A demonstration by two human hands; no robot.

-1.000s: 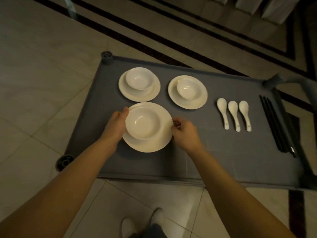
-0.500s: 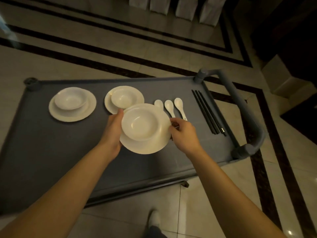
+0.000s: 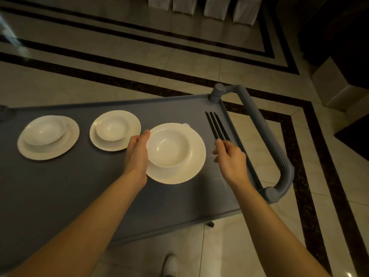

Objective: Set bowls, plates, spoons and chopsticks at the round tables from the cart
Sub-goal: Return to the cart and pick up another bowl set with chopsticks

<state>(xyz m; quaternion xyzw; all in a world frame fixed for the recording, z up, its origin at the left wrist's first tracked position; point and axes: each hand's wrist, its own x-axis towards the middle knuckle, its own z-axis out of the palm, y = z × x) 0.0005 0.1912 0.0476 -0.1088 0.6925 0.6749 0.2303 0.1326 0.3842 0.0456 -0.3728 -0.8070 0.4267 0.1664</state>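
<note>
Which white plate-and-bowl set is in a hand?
The rightmost white plate with its bowl, gripped by the left hand; the other two rest on the grey cart.

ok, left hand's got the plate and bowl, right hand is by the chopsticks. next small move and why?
Probably close the right hand on one pair of chopsticks at their near ends. Its fingers are loose, holding nothing, right at those ends, while the left hand grips the plate with the bowl by the rim, over the cart.
</note>
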